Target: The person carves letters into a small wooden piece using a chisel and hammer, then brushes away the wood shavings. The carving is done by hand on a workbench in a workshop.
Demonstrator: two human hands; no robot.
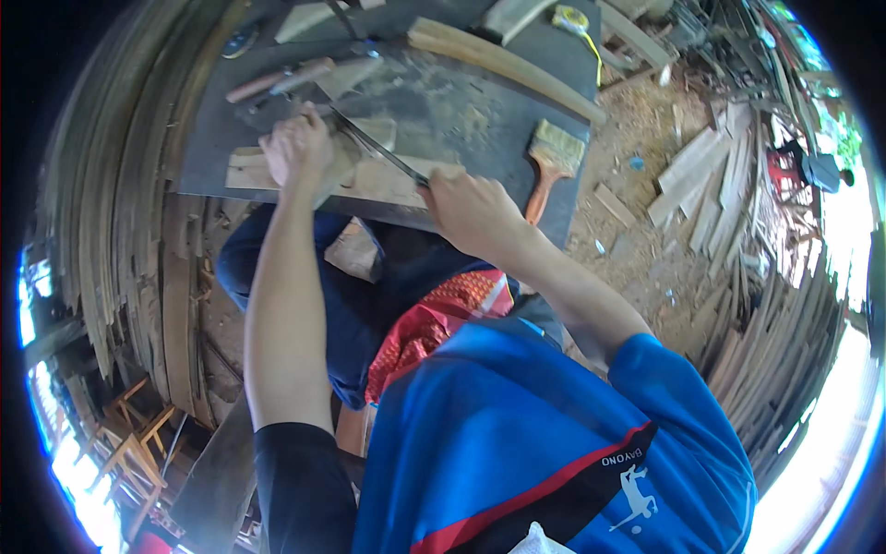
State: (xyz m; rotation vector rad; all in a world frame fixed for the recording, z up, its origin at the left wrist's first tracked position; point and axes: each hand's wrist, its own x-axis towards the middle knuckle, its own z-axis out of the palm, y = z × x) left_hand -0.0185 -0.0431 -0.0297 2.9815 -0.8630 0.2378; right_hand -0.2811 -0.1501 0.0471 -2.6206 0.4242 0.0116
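My right hand [471,210] is closed round the near end of a long, narrow, dark metal tool [378,148]. It slants away to the upper left, its far tip close to my left hand; whether it is a file or a blade seen edge-on I cannot tell. My left hand [297,150], fingers curled, presses and grips a pale wooden board [392,180] along the bench's near edge. Another pale wood piece [380,132] lies behind the tool. Between my hands the wood is partly blurred.
On the dark bench top [443,83] lie a wide paintbrush [554,157], a long wooden beam [498,65], a yellow tape measure [570,18] and a wooden-handled tool [281,78]. Plank stacks [138,138] stand at left. Offcuts [697,166] and shavings cover the floor at right.
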